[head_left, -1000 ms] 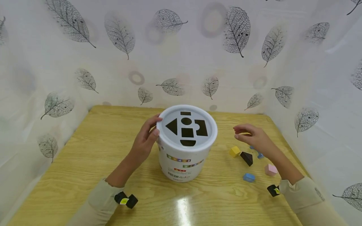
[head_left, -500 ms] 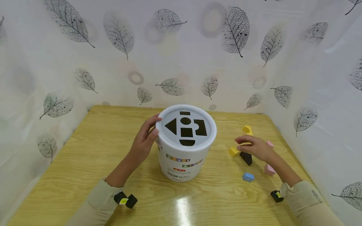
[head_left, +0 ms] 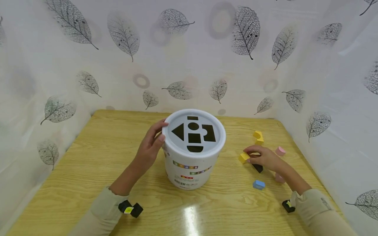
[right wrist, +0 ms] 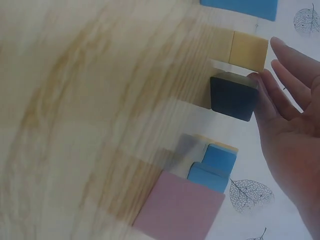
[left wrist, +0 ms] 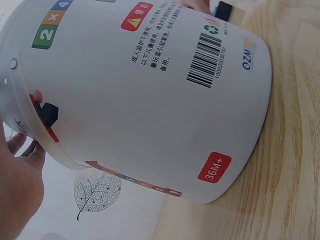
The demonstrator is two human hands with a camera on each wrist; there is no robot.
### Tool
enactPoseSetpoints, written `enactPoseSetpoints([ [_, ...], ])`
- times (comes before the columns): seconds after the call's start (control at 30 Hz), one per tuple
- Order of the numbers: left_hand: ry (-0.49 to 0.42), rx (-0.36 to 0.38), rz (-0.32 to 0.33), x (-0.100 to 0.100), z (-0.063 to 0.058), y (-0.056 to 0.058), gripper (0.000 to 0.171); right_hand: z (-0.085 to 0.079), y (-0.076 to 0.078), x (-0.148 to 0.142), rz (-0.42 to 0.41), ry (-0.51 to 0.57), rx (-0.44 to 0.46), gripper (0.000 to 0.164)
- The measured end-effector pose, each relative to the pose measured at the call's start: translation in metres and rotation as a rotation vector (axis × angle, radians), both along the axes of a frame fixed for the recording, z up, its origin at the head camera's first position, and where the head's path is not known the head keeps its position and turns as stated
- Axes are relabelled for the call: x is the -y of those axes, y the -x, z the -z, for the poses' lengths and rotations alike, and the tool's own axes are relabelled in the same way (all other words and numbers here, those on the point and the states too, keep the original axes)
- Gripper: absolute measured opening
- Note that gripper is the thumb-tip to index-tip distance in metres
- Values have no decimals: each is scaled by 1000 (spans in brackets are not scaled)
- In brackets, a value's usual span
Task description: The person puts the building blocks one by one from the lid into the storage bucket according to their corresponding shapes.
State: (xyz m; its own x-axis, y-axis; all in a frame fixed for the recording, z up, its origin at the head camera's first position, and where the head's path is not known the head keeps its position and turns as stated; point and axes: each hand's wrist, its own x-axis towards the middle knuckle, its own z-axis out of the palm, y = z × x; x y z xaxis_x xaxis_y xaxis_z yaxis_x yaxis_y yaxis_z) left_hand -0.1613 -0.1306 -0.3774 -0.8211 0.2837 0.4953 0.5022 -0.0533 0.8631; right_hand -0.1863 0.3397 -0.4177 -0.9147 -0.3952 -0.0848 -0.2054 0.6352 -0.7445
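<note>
My left hand (head_left: 147, 147) holds the upper left side of a white bucket (head_left: 189, 172), its fingers at the rim. The bucket stands upright; its lid (head_left: 214, 147) has several shaped holes, among them a triangle, a circle and a square. On the right, my right hand (head_left: 267, 158) reaches over the blocks, thumb and fingers apart at the edge of a yellow block (head_left: 243, 158). A firm pinch on it does not show. Just under that hand lies a black block (head_left: 258, 167), partly covered; the right wrist view shows the black block (right wrist: 232, 100) near the thumb.
A yellow block with a curved notch (head_left: 258, 137) lies farther back. A pink round block (head_left: 280, 151), a half-hidden pink block (head_left: 279, 178) and a blue block (head_left: 259, 185) lie around the right arm. Leaf-printed curtains (head_left: 183, 59) border the wooden table (head_left: 124, 131).
My right hand has come down and toward me, from above the table to the yellow block, uncovering the notched yellow and pink round blocks. The left hand and bucket have stayed put.
</note>
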Motion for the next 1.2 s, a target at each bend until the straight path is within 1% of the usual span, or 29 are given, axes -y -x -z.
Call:
enactPoseSetpoints([
  [0.17, 7, 2, -12, 0, 1, 1, 41, 7, 4, 1, -15, -22, -16, 44],
  [0.3, 8, -1, -12, 0, 2, 2, 41, 7, 4, 4, -23, -25, -26, 45],
  [0.57, -2, 4, -5, 1, 1, 1, 42, 10, 6, 4, -4, -58, -21, 42],
  [0.7, -1, 1, -4, 1, 1, 1, 42, 10, 6, 5, 5, -63, -33, 40],
  [0.8, 6, -1, -6, 1, 1, 1, 42, 9, 5, 7, 15, -57, -42, 40],
  [0.9, 10, -1, -7, 0, 1, 1, 42, 5, 2, 9, 47, -46, -40, 42],
  [1.03, 5, 2, -3, 0, 1, 1, 42, -1, 1, 12, 83, 6, -22, 46],
  [1.2, 3, 5, -2, 1, 2, 1, 42, -9, -3, 19, 133, 17, -54, 47],
])
